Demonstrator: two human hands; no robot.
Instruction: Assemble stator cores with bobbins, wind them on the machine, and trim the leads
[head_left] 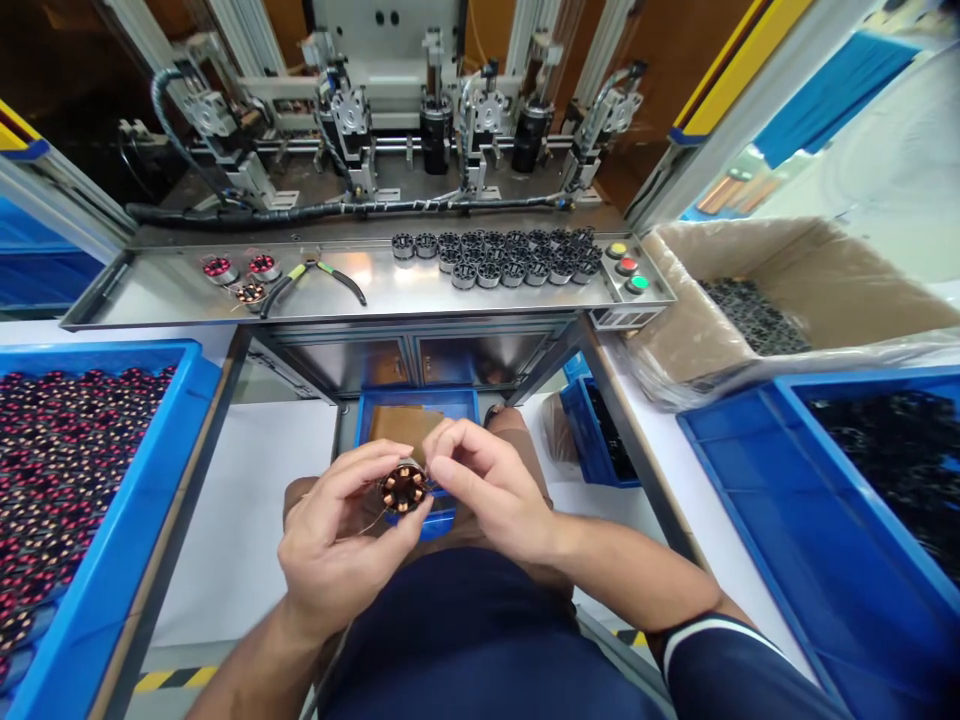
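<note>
My left hand (341,530) holds a motor stator (404,487) between thumb and fingers, above my lap. Copper windings ring its dark centre, and the face with the windings is turned up toward me. A thin loose wire (373,524) trails from its lower left side. At the stator's right edge, my right hand (491,485) has its thumb and forefinger pinched together; what lies between them is too small to make out. Below my hands, a blue bin (418,403) with brown cardboard in it is partly hidden.
Ahead, a metal tray (337,300) carries cutting pliers (311,275), wound stators (220,268), rows of bare stators (514,258) and push buttons (627,266). Machine fixtures stand behind. A blue crate (191,375) of wound stators is left; a lined carton (705,370) and blue crate (739,480) are right.
</note>
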